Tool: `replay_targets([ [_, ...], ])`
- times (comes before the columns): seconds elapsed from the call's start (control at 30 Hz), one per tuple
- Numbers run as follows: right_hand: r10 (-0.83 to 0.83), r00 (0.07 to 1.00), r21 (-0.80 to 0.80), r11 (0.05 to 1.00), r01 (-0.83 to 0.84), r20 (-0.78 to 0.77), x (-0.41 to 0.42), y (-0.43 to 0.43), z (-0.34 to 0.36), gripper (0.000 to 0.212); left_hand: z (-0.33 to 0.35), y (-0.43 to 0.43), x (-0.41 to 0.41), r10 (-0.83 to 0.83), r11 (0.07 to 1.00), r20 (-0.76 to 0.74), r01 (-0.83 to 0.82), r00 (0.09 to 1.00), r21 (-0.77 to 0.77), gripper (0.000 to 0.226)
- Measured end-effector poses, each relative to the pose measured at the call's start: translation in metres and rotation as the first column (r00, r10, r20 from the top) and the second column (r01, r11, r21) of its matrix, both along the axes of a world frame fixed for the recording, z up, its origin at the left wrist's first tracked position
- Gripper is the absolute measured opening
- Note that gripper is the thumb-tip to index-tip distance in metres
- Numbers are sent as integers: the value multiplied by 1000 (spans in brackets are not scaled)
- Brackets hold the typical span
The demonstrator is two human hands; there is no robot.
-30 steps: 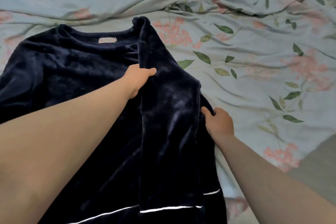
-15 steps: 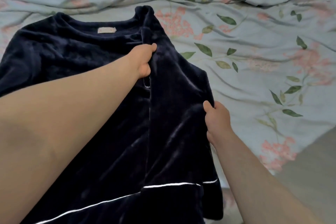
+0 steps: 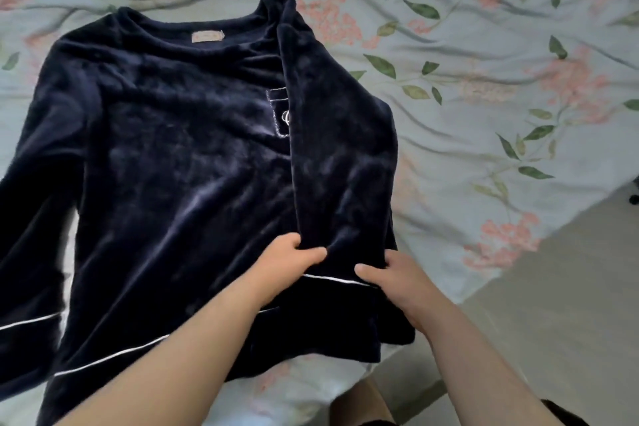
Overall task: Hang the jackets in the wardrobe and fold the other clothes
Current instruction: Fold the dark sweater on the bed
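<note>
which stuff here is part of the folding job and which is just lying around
Part of the job: navy velvet top; its folded-in sleeve; left hand and right hand, both holding the sleeve near its cuff.
Just lying about: floral bedsheet under the top; pale floor at the right.

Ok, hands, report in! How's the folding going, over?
Left hand grips the folded-in sleeve, right hand holds its cuff. Navy velvet top lies on floral bedsheet, other sleeve unfolded. Nothing blocking.
</note>
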State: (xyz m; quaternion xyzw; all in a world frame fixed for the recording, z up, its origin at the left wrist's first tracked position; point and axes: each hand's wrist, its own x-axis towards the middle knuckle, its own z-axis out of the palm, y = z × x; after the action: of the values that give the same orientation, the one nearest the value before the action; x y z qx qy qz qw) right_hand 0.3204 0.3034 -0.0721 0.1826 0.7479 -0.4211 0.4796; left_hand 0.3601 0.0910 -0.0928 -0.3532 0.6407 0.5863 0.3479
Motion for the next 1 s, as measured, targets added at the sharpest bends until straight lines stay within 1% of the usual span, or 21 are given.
replay_targets([
  [0.03,46,999,14,999,-46,-3,7,3,2,20,3,6,18,-60,998,41,59,997,31,25],
  [0.1,101,993,62,993,-97,-55,14,10,3,16,7,20,41,-67,977,81,49,994,208,26],
  [0.13,92,989,114,990,-79,-118,16,14,2,12,7,29,46,-49,964,69,29,996,264,25],
  [0.2,94,960,256,966,-24,-265,19,21,1,9,5,47,51,-49,983,5,48,999,179,19],
  [0.27,142,944,341,940,-34,-297,27,21,-3,15,0,62,54,-67,997,-1,67,998,28,20],
  [0.33,147,940,431,903,0,-307,38,12,-5,25,1,66,59,-144,986,33,147,989,-80,35],
  [0.37,169,912,499,865,45,-375,41,4,-6,30,3,61,62,-183,971,49,188,982,-146,42],
  [0.43,306,818,615,785,71,-486,40,-23,-4,46,9,33,71,-153,947,26,155,988,-280,37],
  [0.5,411,735,599,801,-9,-539,41,-63,-2,56,15,-14,85,-66,910,-43,42,997,-412,21],
  [0.53,452,693,558,826,-86,-562,42,-87,-2,56,16,-43,93,-52,863,-89,0,995,-506,15],
  [0.57,502,640,523,833,-178,-582,43,-110,-5,54,17,-73,101,-100,774,-152,-19,983,-633,9],
  [0.6,554,575,503,822,-266,-602,43,-135,-8,52,16,-102,108,-199,654,-239,-53,950,-755,4],
  [0.63,607,503,501,794,-345,-615,42,-154,-11,52,13,-125,113,-313,536,-284,-78,906,-841,14],
  [0.67,657,411,507,752,-422,-632,41,-180,-15,53,8,-150,118,-401,441,-272,-76,875,-894,30],
  [0.7,694,321,518,705,-485,-644,40,-199,-20,55,2,-164,121,-454,384,-189,0,871,-923,48],
  [0.77,721,132,536,613,-581,-681,38,-241,-30,58,-12,-191,129,-451,385,16,211,892,-899,78],
  [0.8,714,59,542,579,-608,-697,38,-261,-36,59,-23,-201,136,-451,409,111,315,886,-856,84],
  [0.83,714,14,546,548,-634,-700,39,-278,-42,60,-34,-208,143,-466,432,156,378,871,-819,84],
  [0.87,736,-14,562,504,-656,-677,39,-294,-48,62,-42,-213,147,-486,436,160,397,859,-808,84],
  [0.93,818,-81,628,369,-685,-569,42,-312,-63,69,-47,-214,148,-509,458,142,406,849,-790,85],
  [1.0,882,-123,674,251,-695,-455,46,-316,-79,72,-36,-220,143,-488,515,7,294,873,-805,84],
])
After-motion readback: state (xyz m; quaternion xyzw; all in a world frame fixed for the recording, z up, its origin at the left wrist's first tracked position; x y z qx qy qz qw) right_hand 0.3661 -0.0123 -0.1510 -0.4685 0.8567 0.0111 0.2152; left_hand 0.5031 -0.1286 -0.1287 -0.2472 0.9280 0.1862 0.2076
